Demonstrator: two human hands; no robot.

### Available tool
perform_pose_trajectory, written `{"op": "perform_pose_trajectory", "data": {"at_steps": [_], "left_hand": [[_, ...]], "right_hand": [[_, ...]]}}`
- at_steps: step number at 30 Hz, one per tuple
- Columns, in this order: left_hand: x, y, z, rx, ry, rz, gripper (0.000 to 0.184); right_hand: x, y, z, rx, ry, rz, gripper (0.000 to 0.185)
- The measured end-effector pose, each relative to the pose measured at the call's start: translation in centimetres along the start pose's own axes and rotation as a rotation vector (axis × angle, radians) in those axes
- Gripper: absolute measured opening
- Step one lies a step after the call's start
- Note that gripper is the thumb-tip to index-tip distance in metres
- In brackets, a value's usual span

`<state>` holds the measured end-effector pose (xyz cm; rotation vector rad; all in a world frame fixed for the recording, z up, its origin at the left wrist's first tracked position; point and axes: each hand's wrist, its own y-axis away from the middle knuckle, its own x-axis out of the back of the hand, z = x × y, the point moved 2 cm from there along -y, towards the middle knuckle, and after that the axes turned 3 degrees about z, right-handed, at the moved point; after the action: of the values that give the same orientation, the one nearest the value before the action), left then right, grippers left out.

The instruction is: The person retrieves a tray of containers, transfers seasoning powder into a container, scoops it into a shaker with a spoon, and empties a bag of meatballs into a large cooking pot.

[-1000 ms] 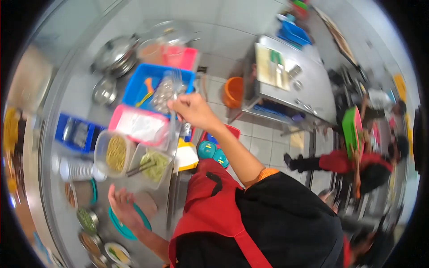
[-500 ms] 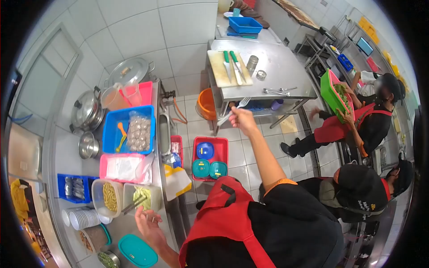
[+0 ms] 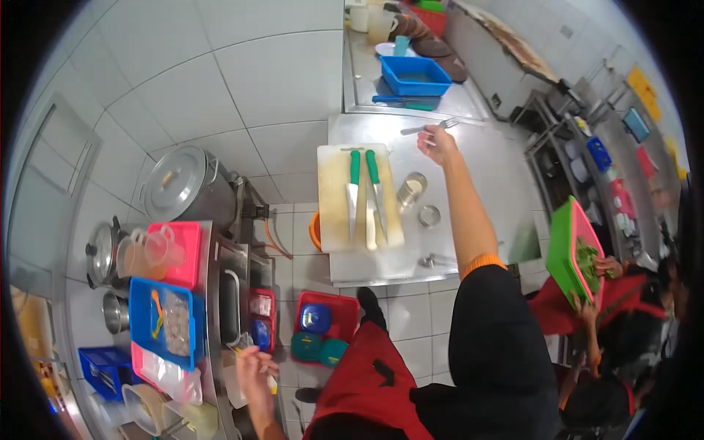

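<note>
My right hand [image 3: 438,145] is stretched out over the far part of the steel table [image 3: 469,191], closed around a metal fork [image 3: 412,131] whose tines point right. Below it lies a cutting board [image 3: 334,198] with a knife [image 3: 353,194] and other green-handled cutlery. A glass jar [image 3: 412,188] and a round metal lid or ring [image 3: 429,215] stand beside the board. At lower left, my left hand [image 3: 257,374] hangs by the counter edge with loosely bent fingers, and I see nothing held in it. Several spoon-like utensils [image 3: 436,260] rest near the table's front edge.
On the left counter are a blue tray [image 3: 198,323] with a bagged item, a pink tray [image 3: 192,253] and a large pot [image 3: 172,183]. A red crate [image 3: 345,308] with lidded tubs sits on the floor. At right, a person holds a green basket [image 3: 561,253] of leaves.
My view has swung toward the steel table. My right hand has carried the fork from in front of the table to above it. My left hand has left the area by the food containers.
</note>
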<state>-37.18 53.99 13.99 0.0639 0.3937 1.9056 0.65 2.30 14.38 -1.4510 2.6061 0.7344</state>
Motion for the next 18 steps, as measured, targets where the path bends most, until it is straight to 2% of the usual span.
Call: {"op": "perform_pose_trajectory", "data": {"at_steps": [1, 3, 7, 10, 12, 13, 15, 16, 17, 18], "left_hand": [[-2.1, -0.5, -1.2, 0.072, 0.025, 0.011, 0.033], [-4.5, -1.3, -3.7, 0.152, 0.061, 0.052, 0.033], [-0.8, 2.4, -9.8, 0.414, -0.09, 0.273, 0.037], [2.7, 6.5, -14.7, 0.676, -0.161, 0.51, 0.03], [3.8, 8.5, -17.7, 0.825, -0.2, 0.571, 0.028], [4.1, 9.7, -19.0, 0.885, -0.216, 0.588, 0.027], [5.2, 13.3, -21.4, 0.944, -0.273, 0.551, 0.027], [5.6, 15.5, -22.8, 0.951, -0.316, 0.492, 0.027], [6.6, 17.6, -24.7, 0.882, -0.433, 0.327, 0.027], [7.1, 19.6, -26.3, 0.797, -0.547, 0.204, 0.028]], "right_hand": [[0.8, -5.4, 0.6, 0.022, -0.014, -0.091, 0.021], [-0.1, -10.9, 0.1, -0.045, 0.016, -0.018, 0.023], [-2.5, -19.2, -0.9, -0.113, 0.044, 0.012, 0.023], [-4.1, -23.4, -2.5, -0.157, 0.055, -0.01, 0.026], [-4.4, -27.9, -3.8, -0.164, 0.028, -0.063, 0.035], [-5.1, -27.4, -5.3, -0.087, -0.012, -0.038, 0.049], [-5.0, -27.0, -7.5, -0.104, -0.07, -0.173, 0.076], [-5.1, -27.0, -8.4, -0.097, -0.036, -0.204, 0.08], [-5.6, -25.7, -8.5, -0.031, 0.008, -0.231, 0.082], [-6.5, -25.1, -8.4, -0.042, 0.047, -0.214, 0.061]]}}
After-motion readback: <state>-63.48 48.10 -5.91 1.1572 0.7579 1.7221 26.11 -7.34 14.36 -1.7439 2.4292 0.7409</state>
